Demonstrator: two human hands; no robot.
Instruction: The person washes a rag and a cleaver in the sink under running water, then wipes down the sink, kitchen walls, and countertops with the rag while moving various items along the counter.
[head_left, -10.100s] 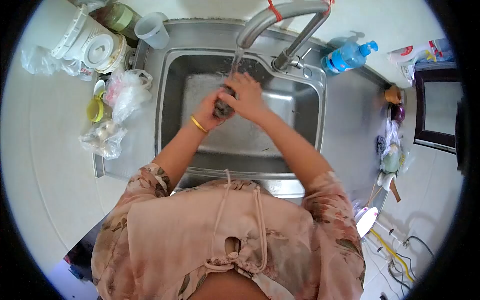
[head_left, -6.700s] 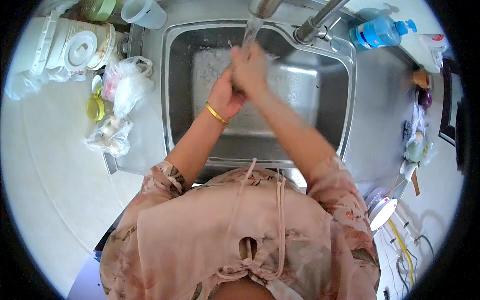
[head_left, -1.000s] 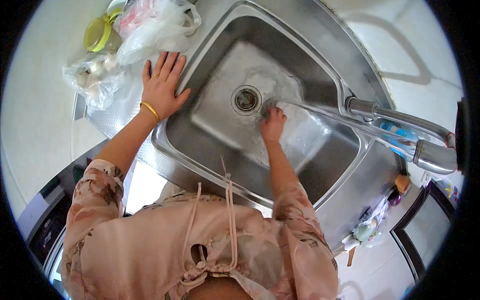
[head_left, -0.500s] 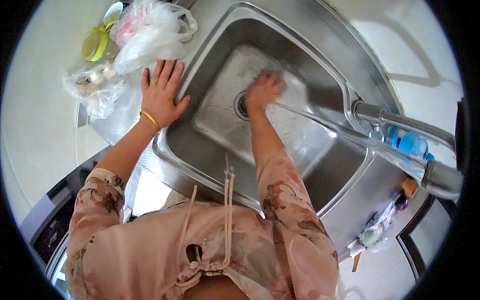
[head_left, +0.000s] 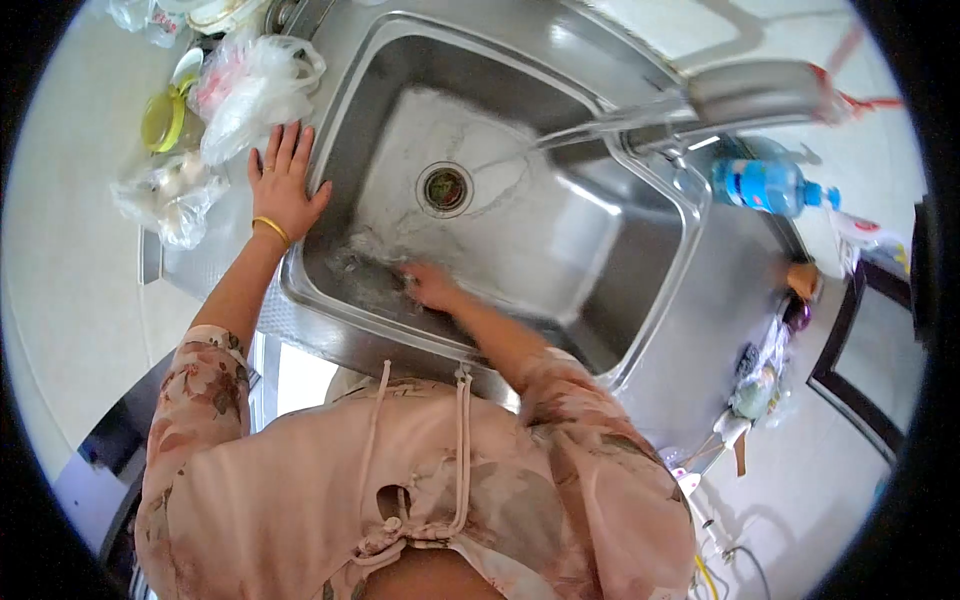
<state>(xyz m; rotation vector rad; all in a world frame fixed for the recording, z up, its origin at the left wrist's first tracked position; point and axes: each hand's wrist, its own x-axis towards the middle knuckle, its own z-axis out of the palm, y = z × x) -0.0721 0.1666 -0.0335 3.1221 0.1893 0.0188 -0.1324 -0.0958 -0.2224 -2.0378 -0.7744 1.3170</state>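
The sink (head_left: 515,235) is set into the metal desk (head_left: 690,325), in the middle of the scene. The right hand (head_left: 432,288) is down inside it, at the near left, with the arm reaching in over the near rim. Its fingers (head_left: 411,281) look partly curled and point left toward a patch of splashing water (head_left: 370,262). The hand is blurred, so I cannot tell how far the fingers are spread or whether they have hold of anything.

The left hand (head_left: 288,196) lies palm down on the desk, just beside the sink's left rim. Its fingers are stretched out and slightly apart, with nothing in them. A yellow bracelet (head_left: 271,231) is around that wrist.

Water runs from the faucet (head_left: 750,95) at the far right and lands in the sink to the right of the drain (head_left: 444,189). The drain lies farther off than the right hand.

Left of the left hand is a clear bag (head_left: 178,192) of pale round things. Just beyond its fingertips are white bags (head_left: 258,92), with a yellow-lidded jar (head_left: 165,120) to their left. A blue bottle (head_left: 760,187) is right of the sink.
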